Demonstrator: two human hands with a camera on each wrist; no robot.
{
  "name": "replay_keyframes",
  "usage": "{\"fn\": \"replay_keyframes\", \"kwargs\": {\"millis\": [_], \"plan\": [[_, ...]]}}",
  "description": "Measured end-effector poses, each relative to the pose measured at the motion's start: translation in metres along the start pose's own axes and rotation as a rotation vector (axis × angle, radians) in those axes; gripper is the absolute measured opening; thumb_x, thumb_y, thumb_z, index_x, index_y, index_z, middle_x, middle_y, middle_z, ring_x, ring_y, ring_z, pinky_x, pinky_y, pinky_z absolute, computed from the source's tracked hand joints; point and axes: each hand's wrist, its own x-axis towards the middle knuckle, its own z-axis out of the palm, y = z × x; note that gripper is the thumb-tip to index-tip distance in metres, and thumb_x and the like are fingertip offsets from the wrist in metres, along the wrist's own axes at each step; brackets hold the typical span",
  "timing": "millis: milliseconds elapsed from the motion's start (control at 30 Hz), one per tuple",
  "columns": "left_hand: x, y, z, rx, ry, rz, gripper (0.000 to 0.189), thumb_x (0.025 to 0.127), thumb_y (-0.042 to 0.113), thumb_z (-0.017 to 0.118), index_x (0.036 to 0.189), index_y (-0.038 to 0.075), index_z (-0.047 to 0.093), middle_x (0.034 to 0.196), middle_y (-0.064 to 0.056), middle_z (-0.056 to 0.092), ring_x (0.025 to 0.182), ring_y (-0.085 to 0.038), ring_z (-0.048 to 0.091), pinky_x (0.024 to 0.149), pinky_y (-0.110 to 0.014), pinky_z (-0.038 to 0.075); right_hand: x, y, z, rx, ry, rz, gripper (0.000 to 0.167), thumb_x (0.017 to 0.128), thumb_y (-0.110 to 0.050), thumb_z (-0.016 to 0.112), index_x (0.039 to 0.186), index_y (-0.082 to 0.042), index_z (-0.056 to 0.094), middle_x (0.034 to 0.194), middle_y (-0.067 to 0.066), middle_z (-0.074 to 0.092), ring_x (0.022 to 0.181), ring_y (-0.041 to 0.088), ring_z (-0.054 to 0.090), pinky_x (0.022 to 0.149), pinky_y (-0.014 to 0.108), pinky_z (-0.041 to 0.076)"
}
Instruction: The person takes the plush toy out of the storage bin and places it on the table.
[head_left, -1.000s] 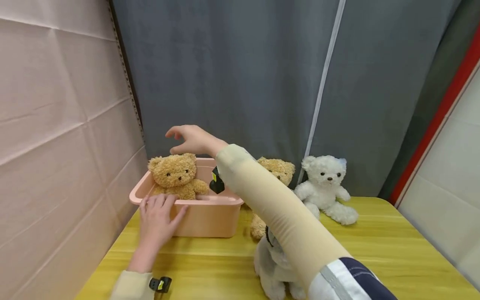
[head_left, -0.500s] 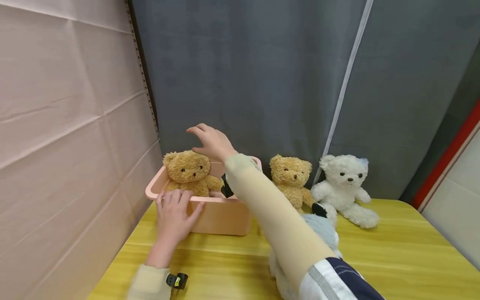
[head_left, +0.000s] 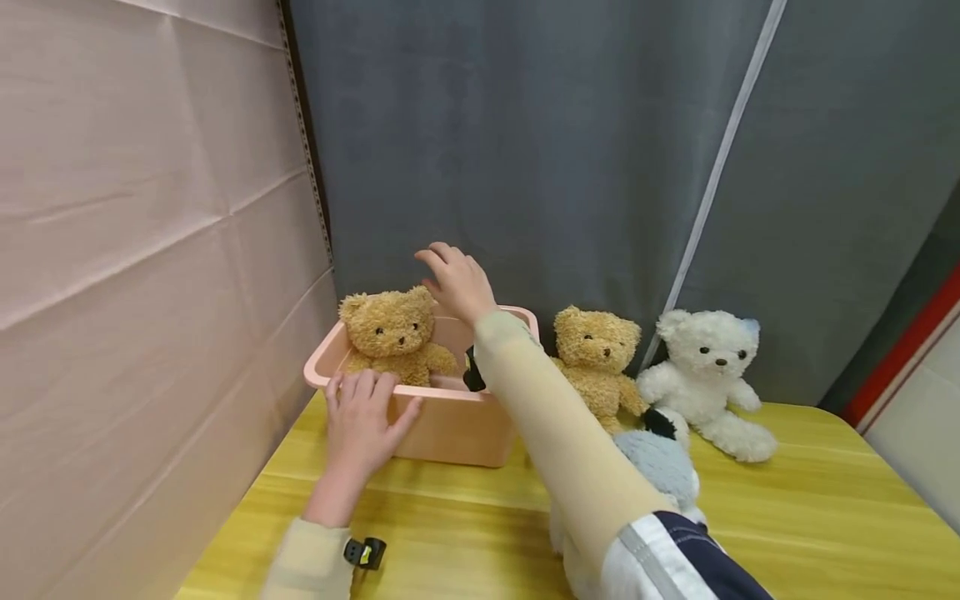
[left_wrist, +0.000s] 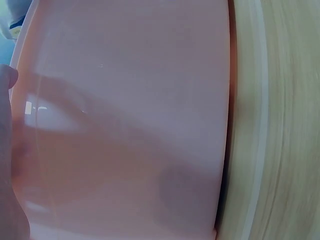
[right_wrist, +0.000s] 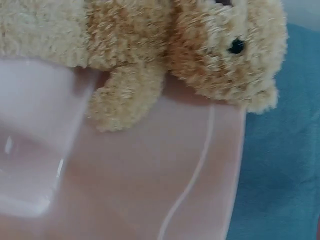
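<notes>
Hidden/cut off: grey toy [head_left: 660,471] low centre is mostly behind the right sleeve [head_left: 555,425], only its pale blue top and a black patch show, can't tell what animal. Bear in the bin [head_left: 395,337] shows head and arms only, the rest is below the rim. Left wrist view is nearly all blurred pink bin wall [left_wrist: 130,120] plus a strip of table [left_wrist: 285,120]. Right wrist view shows the bear [right_wrist: 165,55] up close over the bin's inside, hand itself out of shot.

Left hand [head_left: 362,421]: flat on the bin's [head_left: 450,429] near wall, fingers straight, slightly spread, tips at the rim. Right hand [head_left: 459,282]: in the air just above and right of the binned bear's head, fingers loosely curved and apart, holding nothing; can't tell if it touches the ear.

Vs a second ago: right hand has drifted right, off the top of the bear's head and toward the bin's far right corner. Left hand unchanged. Camera panned, so the second tan bear [head_left: 597,358] is now clear of the arm.

Count: 2 tan bears (1 in bin, 1 on table [head_left: 787,517]), 1 white bear [head_left: 708,375], 1 grey toy, 1 pink bin.
</notes>
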Motion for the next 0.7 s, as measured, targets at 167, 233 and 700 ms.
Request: {"fn": "replay_keyframes", "kwargs": {"millis": [167,233,700], "plan": [[0.0,0.002,0.002,0.013,-0.001,-0.003,0.053,0.089,0.059,0.046,0.101,0.009,0.059,0.095,-0.01,0.052,0.099,-0.034,0.045,0.104,-0.059,0.018,-0.008,0.0,0.015,0.066,-0.124,0.02,0.058,0.091,-0.037,0.067,0.142,-0.021,0.045,0.144,0.003,0.042,0.124,0.02,0.048,0.096,0.038,0.042],[-0.001,0.003,0.003,0.015,-0.005,-0.002,0.053,0.09,0.059,0.045,0.101,0.009,0.059,0.095,-0.01,0.052,0.099,-0.034,0.045,0.104,-0.06,0.018,-0.012,-0.003,0.021,0.107,-0.2,0.034,0.07,0.088,-0.047,0.067,0.147,-0.023,0.037,0.15,0.002,0.035,0.131,0.02,0.042,0.102,0.041,0.037],[0.0,0.004,0.005,0.012,0.026,0.003,0.057,0.091,0.061,0.04,0.1,0.008,0.058,0.092,-0.01,0.05,0.098,-0.035,0.044,0.102,-0.059,0.019,-0.013,-0.017,0.037,0.173,-0.474,-0.041,0.127,0.059,-0.068,0.08,0.156,-0.034,0.004,0.157,0.001,0.025,0.143,0.023,0.021,0.11,0.053,0.022]]}}
